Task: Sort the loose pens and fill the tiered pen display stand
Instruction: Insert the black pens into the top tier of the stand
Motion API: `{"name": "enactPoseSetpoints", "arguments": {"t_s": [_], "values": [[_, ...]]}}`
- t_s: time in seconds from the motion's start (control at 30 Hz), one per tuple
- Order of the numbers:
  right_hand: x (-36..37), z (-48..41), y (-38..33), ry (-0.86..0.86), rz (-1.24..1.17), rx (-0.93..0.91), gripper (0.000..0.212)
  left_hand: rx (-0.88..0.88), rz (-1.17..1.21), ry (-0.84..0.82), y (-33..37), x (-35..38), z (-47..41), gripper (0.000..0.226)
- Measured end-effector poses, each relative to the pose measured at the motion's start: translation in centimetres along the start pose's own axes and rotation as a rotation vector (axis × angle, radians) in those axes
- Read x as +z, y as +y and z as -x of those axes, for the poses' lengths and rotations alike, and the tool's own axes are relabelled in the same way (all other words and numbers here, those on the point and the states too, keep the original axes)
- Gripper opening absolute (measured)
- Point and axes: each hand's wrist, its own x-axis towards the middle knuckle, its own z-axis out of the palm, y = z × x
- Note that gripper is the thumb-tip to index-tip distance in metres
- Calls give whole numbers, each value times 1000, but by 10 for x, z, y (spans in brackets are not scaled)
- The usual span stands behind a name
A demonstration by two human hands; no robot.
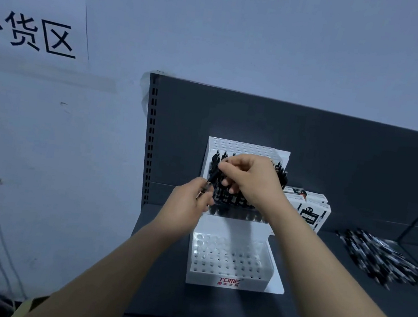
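A white tiered pen display stand [229, 280] sits on a dark shelf, marked TOME on its front. Its low front tier shows bare holes. The middle tier holds several black pens [226, 196]. The top tier [241, 146] shows only holes. My left hand [187, 203] grips a few pens at the stand's left edge. My right hand [250, 179] pinches the top of one black pen [213, 176] that both hands touch, over the middle tier. A heap of loose black pens [381, 257] lies on the shelf to the right.
White pen boxes [310, 211] stand right behind the stand's right side. The dark shelf back panel [310, 145] rises behind. A white wall with a paper sign [33, 28] is at left. A cardboard box corner [29, 305] shows below left.
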Motion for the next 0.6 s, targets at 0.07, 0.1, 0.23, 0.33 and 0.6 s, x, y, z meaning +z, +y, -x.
{"name": "enactPoseSetpoints", "arguments": {"t_s": [0.07,0.1,0.23,0.33,0.6], "values": [[-1,-4,1,-29,-50,16,8,14,-51,-7,1,1,0,12],[-2,-6,2,-9,-60,12,9,22,-105,-4,1,0,-1,12],[-17,-15,3,174,63,-97,8,17,-389,1,-11,-10,-1,31],[-19,-18,3,205,173,-170,7,-13,-658,17,-20,-15,-3,48],[12,-29,10,38,553,-225,16,23,-933,6,-25,-15,-7,47]]}}
